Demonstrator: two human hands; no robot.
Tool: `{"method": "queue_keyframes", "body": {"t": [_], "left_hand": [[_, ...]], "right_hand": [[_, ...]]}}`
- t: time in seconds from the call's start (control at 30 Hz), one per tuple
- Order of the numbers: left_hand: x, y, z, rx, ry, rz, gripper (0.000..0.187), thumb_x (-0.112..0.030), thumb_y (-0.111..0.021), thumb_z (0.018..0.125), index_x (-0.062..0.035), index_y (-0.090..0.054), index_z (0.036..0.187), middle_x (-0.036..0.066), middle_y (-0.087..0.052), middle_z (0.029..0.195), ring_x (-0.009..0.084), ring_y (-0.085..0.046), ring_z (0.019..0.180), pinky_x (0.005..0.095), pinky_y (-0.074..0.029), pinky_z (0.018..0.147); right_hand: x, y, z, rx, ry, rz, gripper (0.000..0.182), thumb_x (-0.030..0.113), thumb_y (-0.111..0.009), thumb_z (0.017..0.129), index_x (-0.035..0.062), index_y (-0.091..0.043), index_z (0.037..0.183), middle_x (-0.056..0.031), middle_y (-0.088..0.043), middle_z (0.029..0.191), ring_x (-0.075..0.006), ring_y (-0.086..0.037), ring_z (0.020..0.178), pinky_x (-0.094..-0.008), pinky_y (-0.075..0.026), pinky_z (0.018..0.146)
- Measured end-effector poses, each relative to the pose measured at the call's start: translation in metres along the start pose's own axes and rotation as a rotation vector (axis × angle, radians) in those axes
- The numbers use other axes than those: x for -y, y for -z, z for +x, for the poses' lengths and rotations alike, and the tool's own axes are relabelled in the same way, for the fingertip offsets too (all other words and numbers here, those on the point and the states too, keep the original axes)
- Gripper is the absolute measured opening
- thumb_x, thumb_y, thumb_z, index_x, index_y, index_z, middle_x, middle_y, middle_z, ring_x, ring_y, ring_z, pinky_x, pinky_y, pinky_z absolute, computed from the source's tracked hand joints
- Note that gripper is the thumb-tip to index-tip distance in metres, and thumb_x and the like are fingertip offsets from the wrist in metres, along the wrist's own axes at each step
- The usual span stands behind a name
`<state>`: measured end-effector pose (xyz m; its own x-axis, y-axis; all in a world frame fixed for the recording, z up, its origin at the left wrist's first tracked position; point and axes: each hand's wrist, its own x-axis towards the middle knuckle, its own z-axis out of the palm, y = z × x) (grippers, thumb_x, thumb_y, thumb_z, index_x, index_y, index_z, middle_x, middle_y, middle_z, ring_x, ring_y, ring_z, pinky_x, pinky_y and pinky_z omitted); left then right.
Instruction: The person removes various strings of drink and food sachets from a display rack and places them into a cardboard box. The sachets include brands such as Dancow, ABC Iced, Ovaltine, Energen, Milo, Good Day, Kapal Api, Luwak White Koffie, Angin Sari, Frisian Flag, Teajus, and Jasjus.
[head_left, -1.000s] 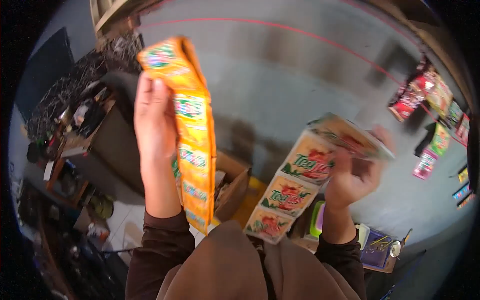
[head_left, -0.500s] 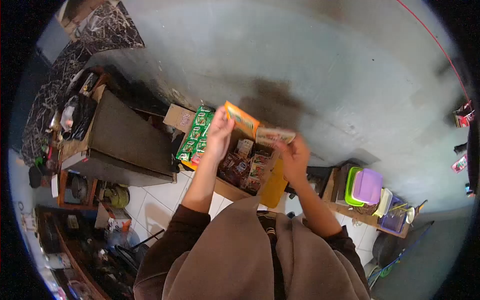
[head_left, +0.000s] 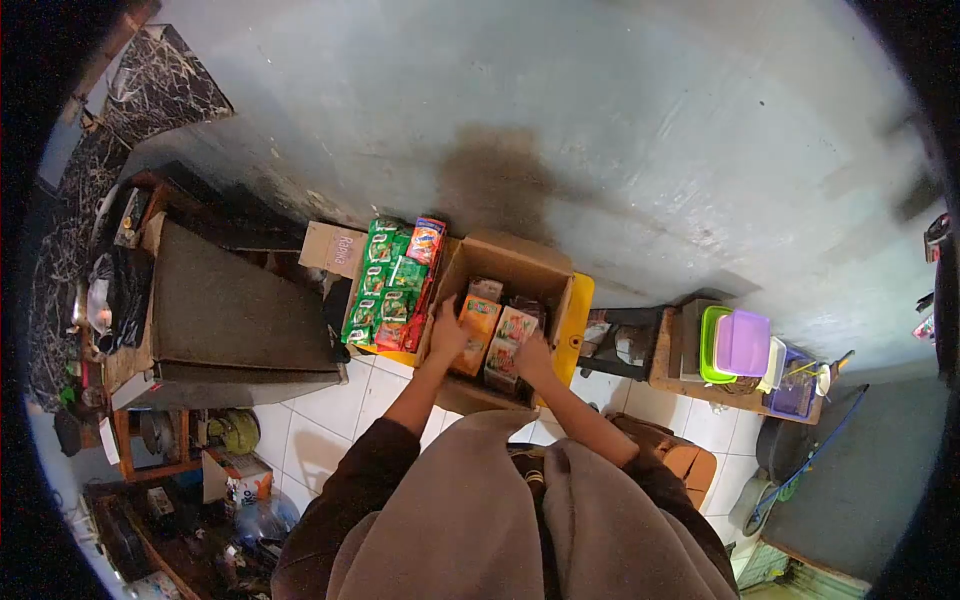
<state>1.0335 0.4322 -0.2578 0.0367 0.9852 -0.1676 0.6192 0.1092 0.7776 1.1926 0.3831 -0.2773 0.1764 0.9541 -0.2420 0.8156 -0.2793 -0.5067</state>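
My left hand [head_left: 449, 338] is inside an open cardboard box [head_left: 500, 246], its fingers closed on the left edge of an orange packet [head_left: 478, 325]. A pale packet with red and green print [head_left: 513, 333] lies beside it on the right, and my right hand [head_left: 533, 358] grips its right edge. Darker packets [head_left: 486, 289] show under and behind these two. Both hands reach down between the box walls, and some fingertips are hidden. Left of the box stand rows of green sachets [head_left: 382, 275] with a red and orange packet [head_left: 426, 240] among them.
A cardboard flap with writing [head_left: 333, 248] rises behind the sachets. Yellow surface [head_left: 574, 330] shows around the box. A dark cabinet [head_left: 245, 295] stands at left. At right, a low wooden bench [head_left: 690, 388] bears green and purple plastic containers [head_left: 742, 343]. The wall runs along the back.
Both hands have come down from above the box into it, laying the orange packet and the pale packet side by side on the contents. The view has shifted slightly.
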Motion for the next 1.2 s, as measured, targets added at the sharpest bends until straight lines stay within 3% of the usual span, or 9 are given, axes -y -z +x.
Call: {"method": "queue_keyframes", "body": {"t": [0.07, 0.17, 0.27, 0.4, 0.43, 0.5, 0.67, 0.93, 1.2], "left_hand": [[0.006, -0.019, 0.003, -0.133, -0.082, 0.264, 0.061, -0.012, -0.058, 0.074, -0.0053, -0.026, 0.125, 0.024, -0.036, 0.120, 0.0282, -0.042, 0.107, 0.0364, -0.037, 0.086], [-0.005, -0.022, 0.005, 0.677, 0.280, 0.289, 0.072, -0.012, -0.056, 0.073, -0.0074, -0.013, 0.130, 0.019, -0.024, 0.130, 0.0303, -0.032, 0.114, 0.0358, -0.031, 0.092], [0.079, -0.069, 0.012, 0.629, -0.098, 0.719, 0.057, -0.014, -0.052, 0.076, -0.0065, -0.024, 0.126, 0.017, -0.035, 0.122, 0.0296, -0.041, 0.104, 0.0357, -0.037, 0.085], [0.053, -0.044, 0.008, 0.583, -0.007, 0.108, 0.040, -0.026, -0.053, 0.074, -0.0046, -0.041, 0.106, 0.018, -0.046, 0.102, 0.0288, -0.046, 0.095, 0.0356, -0.038, 0.082], [0.105, -0.064, 0.020, 0.321, -0.578, 0.461, 0.040, -0.024, -0.053, 0.073, -0.0055, -0.044, 0.107, 0.016, -0.048, 0.103, 0.0290, -0.047, 0.096, 0.0351, -0.038, 0.083], [-0.009, -0.018, 0.002, 0.405, -0.068, 0.305, 0.050, -0.017, -0.057, 0.070, -0.0071, -0.041, 0.116, 0.015, -0.045, 0.112, 0.0294, -0.039, 0.108, 0.0376, -0.032, 0.090], [-0.165, -0.023, 0.013, -0.120, -0.368, -0.283, 0.047, -0.006, -0.056, 0.071, -0.0058, -0.041, 0.116, 0.012, -0.036, 0.123, 0.0261, -0.032, 0.115, 0.0353, -0.026, 0.094], [-0.460, -0.043, -0.072, 0.309, -1.147, -0.422, 0.036, -0.009, -0.055, 0.073, -0.0078, -0.046, 0.108, 0.009, -0.043, 0.117, 0.0222, -0.040, 0.109, 0.0342, -0.033, 0.089], [-0.667, -0.112, -0.121, -0.014, -1.304, -0.447, 0.042, -0.023, -0.060, 0.071, -0.0043, -0.042, 0.104, 0.013, -0.049, 0.104, 0.0241, -0.052, 0.090, 0.0346, -0.043, 0.074]], "right_hand": [[0.002, -0.009, 0.008, 0.023, -0.127, -0.227, 0.026, 0.017, -0.049, 0.076, -0.0014, -0.050, 0.095, -0.0186, -0.057, 0.074, -0.0317, -0.055, 0.078, -0.0386, -0.044, 0.067], [-0.001, -0.011, -0.003, 0.283, 0.110, -0.163, 0.026, 0.014, -0.048, 0.070, 0.0021, -0.057, 0.091, -0.0176, -0.059, 0.078, -0.0295, -0.054, 0.082, -0.0411, -0.042, 0.075], [-0.081, -0.110, 0.010, 0.555, 0.736, -0.635, 0.030, 0.015, -0.050, 0.068, 0.0015, -0.056, 0.094, -0.0186, -0.058, 0.085, -0.0312, -0.053, 0.087, -0.0421, -0.036, 0.083], [0.024, 0.042, -0.035, 0.537, 0.294, -0.026, 0.044, 0.018, -0.051, 0.072, 0.0000, -0.042, 0.112, -0.0194, -0.048, 0.110, -0.0341, -0.046, 0.100, -0.0384, -0.033, 0.089], [0.024, 0.073, -0.038, 0.535, 0.392, 0.155, 0.045, 0.019, -0.052, 0.073, -0.0005, -0.043, 0.112, -0.0194, -0.046, 0.111, -0.0336, -0.044, 0.103, -0.0381, -0.033, 0.089], [0.014, 0.132, -0.040, 0.442, 0.473, 0.325, 0.045, 0.021, -0.053, 0.073, -0.0011, -0.043, 0.111, -0.0193, -0.045, 0.113, -0.0330, -0.041, 0.106, -0.0378, -0.034, 0.089], [-0.056, 0.280, -0.029, -0.405, 0.478, 0.346, 0.035, 0.010, -0.056, 0.071, 0.0054, -0.049, 0.106, -0.0175, -0.046, 0.112, -0.0315, -0.043, 0.105, -0.0371, -0.035, 0.089], [-0.121, 0.542, -0.111, -1.481, 0.571, 0.399, 0.021, -0.002, -0.052, 0.069, 0.0028, -0.055, 0.089, -0.0106, -0.055, 0.096, -0.0211, -0.052, 0.089, -0.0276, -0.043, 0.072], [-0.203, 0.683, -0.106, -1.501, 0.287, 0.315, 0.033, 0.006, -0.059, 0.069, -0.0003, -0.048, 0.100, -0.0120, -0.055, 0.096, -0.0205, -0.053, 0.089, -0.0299, -0.045, 0.071]]}}
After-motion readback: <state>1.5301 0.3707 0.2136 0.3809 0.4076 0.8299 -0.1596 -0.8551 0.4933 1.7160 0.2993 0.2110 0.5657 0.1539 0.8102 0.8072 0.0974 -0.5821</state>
